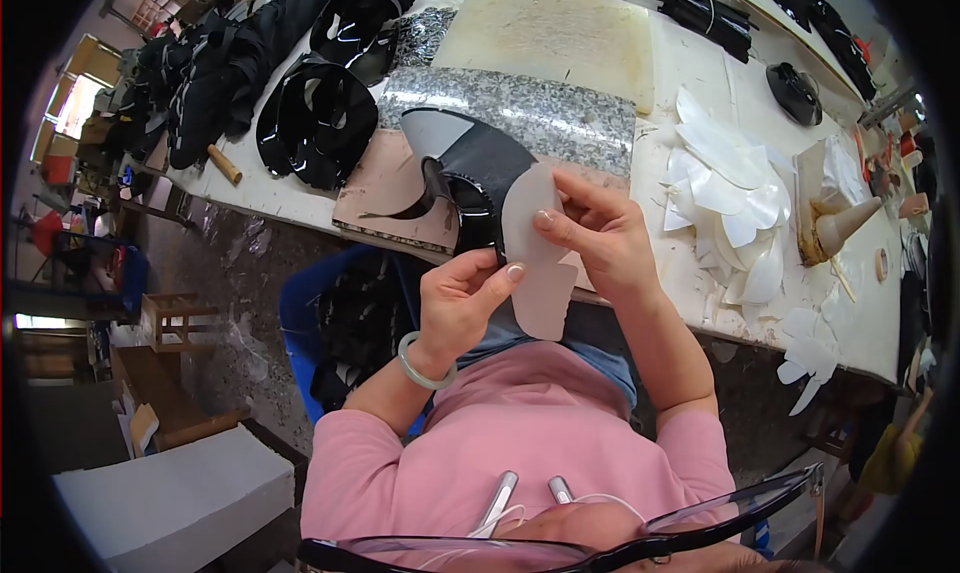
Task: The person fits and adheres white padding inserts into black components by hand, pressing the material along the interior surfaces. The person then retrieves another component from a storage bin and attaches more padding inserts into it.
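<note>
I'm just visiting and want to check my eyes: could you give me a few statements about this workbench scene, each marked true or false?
1. The left hand and the right hand both grip the pale piece. True.
2. The bracelet is worn just behind the right hand. False: it is behind the left hand.
3. In this view, the pale piece covers part of the glossy black piece. True.
4. The loose white pieces are heaped to the left of both hands. False: they lie to the right, on the table.
5. The person's sleeves are pink. True.
6. The blue container stands on the table. False: it is below the tabletop.
</note>
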The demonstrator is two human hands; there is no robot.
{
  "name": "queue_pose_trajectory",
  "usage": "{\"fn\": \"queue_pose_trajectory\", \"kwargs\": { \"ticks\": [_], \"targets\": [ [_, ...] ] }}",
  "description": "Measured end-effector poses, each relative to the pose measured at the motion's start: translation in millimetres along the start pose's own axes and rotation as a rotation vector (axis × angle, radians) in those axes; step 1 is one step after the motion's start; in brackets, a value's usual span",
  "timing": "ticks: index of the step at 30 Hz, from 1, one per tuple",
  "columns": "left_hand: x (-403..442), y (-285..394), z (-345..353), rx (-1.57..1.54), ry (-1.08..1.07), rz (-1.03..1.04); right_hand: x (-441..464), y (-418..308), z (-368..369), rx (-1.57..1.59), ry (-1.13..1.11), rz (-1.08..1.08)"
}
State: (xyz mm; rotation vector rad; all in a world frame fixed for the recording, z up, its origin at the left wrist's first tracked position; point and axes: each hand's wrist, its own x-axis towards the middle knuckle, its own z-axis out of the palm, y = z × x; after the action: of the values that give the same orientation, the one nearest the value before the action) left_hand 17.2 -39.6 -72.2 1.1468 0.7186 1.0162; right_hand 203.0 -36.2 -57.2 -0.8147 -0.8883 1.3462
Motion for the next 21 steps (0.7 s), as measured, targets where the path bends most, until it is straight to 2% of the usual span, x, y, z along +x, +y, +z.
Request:
{"fn": "queue_pose_trajectory", "kwargs": {
  "ticks": [5,8,11,14,17,19,21],
  "targets": [
    [-7,-1,-5,-0.015,-0.017,-0.063,-2,4,11,0.077,0.018,-0.017],
    [-4,11,-3,-0.015,-0.08,-0.137,-7,11,13,-0.156,-0.012,-0.053],
    [-1,9,-7,0.106,-0.097,-0.085,-11,10,14,-0.473,-0.039,-0.174],
    [0,9,-7,0.044,0.092,0.014,-16,7,14,-0.581,0.139,-0.27],
    [5,6,-12,-0.054,0.176,0.047,-33,12,10,-0.524,0.134,-0.154],
    [7,4,-12,-0.152,0.19,0.038,-43,16,12,-0.47,0.019,0.049],
    [5,0,-11,-0.172,0.157,0.022,-45,17,16,-0.564,0.076,-0.046]
  ]
}}
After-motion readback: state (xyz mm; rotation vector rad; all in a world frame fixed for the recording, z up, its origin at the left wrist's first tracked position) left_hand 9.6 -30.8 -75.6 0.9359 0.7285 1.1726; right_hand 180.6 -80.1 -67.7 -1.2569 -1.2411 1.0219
